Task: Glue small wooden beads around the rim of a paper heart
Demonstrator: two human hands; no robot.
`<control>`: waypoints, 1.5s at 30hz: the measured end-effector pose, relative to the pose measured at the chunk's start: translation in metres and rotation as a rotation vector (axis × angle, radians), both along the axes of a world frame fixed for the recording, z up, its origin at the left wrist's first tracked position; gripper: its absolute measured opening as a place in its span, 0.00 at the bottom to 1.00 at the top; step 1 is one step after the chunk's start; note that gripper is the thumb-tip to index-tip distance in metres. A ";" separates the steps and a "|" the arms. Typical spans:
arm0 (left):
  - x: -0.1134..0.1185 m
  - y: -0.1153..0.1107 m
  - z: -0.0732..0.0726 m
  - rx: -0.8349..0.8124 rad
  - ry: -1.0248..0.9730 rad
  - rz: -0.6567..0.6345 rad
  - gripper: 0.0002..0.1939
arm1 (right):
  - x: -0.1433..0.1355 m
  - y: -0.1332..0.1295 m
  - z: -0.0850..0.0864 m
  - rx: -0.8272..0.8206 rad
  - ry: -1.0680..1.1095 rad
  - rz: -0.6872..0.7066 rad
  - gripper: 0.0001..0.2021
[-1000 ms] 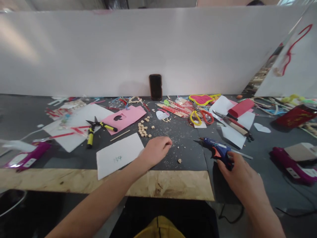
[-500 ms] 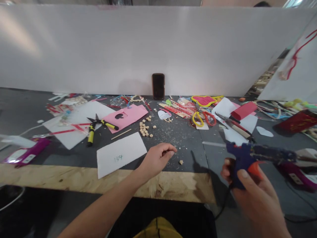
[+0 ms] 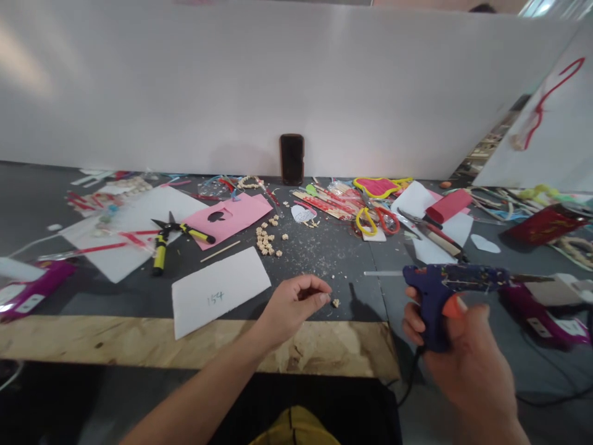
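My right hand grips a blue hot glue gun by its handle, lifted off the dark table, with a finger on the orange trigger. Its glue stick end points left and its nozzle right. My left hand hovers low over the table with thumb and fingers pinched together. A small tan crumb lies just right of its fingertips. A white card marked "154" lies to its left.
Black-and-yellow snips, a pink card, a cluster of tan beads, yellow-and-red scissors, a red roll, a dark phone against the white partition, magenta packs and a wooden table edge surround the hands.
My right hand picked the glue gun up from the table and turned it so the nozzle points right. My left hand slid slightly nearer and pinched its fingers beside the crumb.
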State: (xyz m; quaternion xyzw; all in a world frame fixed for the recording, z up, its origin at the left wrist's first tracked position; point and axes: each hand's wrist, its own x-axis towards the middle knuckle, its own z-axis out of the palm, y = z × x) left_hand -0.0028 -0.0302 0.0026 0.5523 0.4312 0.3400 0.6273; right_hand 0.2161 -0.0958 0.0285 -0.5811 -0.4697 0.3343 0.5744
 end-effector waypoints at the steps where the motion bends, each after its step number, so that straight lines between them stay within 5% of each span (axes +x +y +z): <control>1: 0.000 -0.001 -0.001 -0.004 -0.012 -0.001 0.07 | 0.001 -0.001 0.001 -0.021 0.084 -0.014 0.18; 5: 0.002 -0.003 -0.003 -0.032 -0.060 -0.015 0.07 | 0.006 -0.007 -0.003 -0.061 0.428 -0.010 0.11; 9: 0.004 -0.006 0.001 -0.068 -0.093 -0.024 0.07 | 0.009 -0.009 -0.006 -0.022 0.360 0.025 0.13; 12: 0.004 -0.008 0.003 -0.096 -0.102 -0.006 0.07 | 0.009 -0.005 -0.006 0.013 0.288 -0.095 0.22; 14: 0.003 -0.010 0.004 -0.116 -0.119 0.016 0.09 | 0.009 -0.002 -0.009 0.010 0.318 -0.157 0.20; 17: 0.003 -0.012 0.005 -0.139 -0.151 0.042 0.11 | 0.010 0.000 -0.016 -0.046 0.395 -0.091 0.12; 21: 0.002 -0.014 0.006 -0.156 -0.164 0.062 0.09 | 0.006 0.000 -0.020 -0.140 0.471 0.033 0.16; 25: 0.002 -0.014 0.007 -0.160 -0.203 0.095 0.10 | -0.005 -0.004 -0.013 -0.187 0.485 -0.019 0.16; 36: 0.001 -0.012 0.000 -0.191 -0.291 0.211 0.13 | -0.021 -0.026 -0.023 -0.179 0.022 0.030 0.23; 45: 0.000 -0.009 0.001 -0.145 -0.328 0.264 0.12 | -0.039 -0.032 -0.024 -0.125 -0.120 -0.045 0.21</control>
